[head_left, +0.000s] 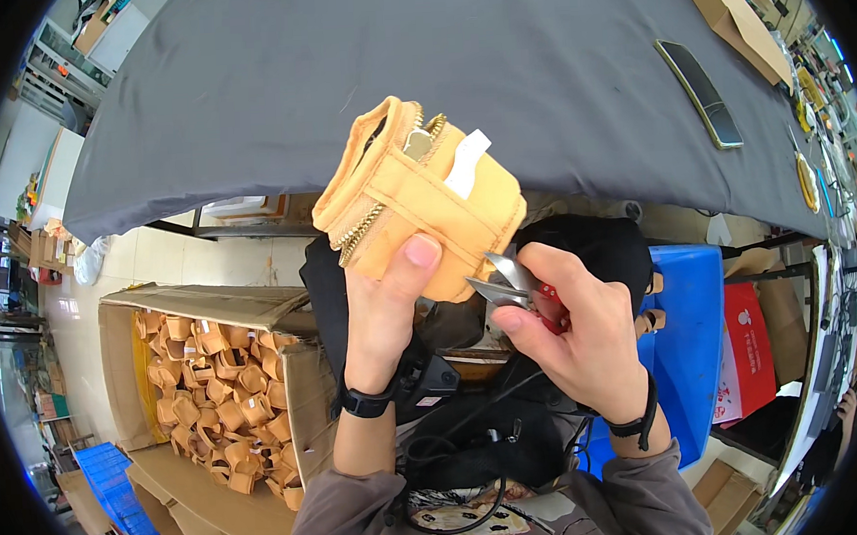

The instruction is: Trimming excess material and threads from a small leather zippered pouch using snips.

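Up in front of me, my left hand (384, 313) grips a small tan zippered pouch (450, 223), its thumb pressed on the stitched side. Brass zipper teeth (359, 234) run along the pouch, and the zipper gapes partly at the top. A white fabric tag (466, 163) sticks out from its face. My right hand (592, 332) is closed around thread snips (519, 284) with red handles. The snips' two blades are spread apart, their tips at the pouch's lower right edge. Whether a thread lies between the blades is too small to tell.
A table with a dark grey cloth (495, 61) spans the far side, bearing a phone (698, 93) and a cardboard box (730, 19). At left, an open carton (124, 380) holds many tan pouches (227, 404). A blue bin (689, 331) and a red box (746, 348) stand at right.
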`<state>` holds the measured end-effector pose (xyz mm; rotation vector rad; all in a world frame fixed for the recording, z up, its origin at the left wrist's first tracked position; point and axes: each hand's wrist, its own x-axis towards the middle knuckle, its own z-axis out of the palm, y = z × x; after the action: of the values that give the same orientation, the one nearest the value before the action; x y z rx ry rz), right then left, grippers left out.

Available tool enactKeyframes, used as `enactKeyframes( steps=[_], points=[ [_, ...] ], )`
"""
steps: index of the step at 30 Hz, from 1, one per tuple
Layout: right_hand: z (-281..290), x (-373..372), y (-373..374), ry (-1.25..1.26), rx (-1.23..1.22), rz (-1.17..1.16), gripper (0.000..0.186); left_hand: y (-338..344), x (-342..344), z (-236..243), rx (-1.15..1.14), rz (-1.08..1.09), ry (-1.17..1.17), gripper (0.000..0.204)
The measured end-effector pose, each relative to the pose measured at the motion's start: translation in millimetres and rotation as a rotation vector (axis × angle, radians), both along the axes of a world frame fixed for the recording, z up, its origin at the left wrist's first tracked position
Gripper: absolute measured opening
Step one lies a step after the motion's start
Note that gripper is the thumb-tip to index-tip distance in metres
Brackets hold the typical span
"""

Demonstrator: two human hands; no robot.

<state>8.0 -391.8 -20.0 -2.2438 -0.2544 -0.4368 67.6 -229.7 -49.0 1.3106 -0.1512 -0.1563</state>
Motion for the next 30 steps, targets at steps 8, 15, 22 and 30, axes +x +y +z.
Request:
enactKeyframes(
  steps=[8, 15, 22, 30],
  points=[
    [6, -5, -2, 0.005, 0.004, 0.002, 0.038, 3, -3, 1, -0.225, -0.036, -0.002, 0.058],
    [10, -7, -2, -0.031, -0.101, -0.006, 0.031, 3, -4, 2, -0.206, -0.01, -0.014, 0.056],
    [6, -6, -4, -0.062, -0.176, -0.006, 0.028, 0, -3, 4, -0.184, 0.027, -0.046, 0.054],
    [-5, -7, -14, 0.036, 0.183, -0.086, 0.038, 1, 4, -4, -0.094, 0.004, -0.012, 0.054]
  ],
)
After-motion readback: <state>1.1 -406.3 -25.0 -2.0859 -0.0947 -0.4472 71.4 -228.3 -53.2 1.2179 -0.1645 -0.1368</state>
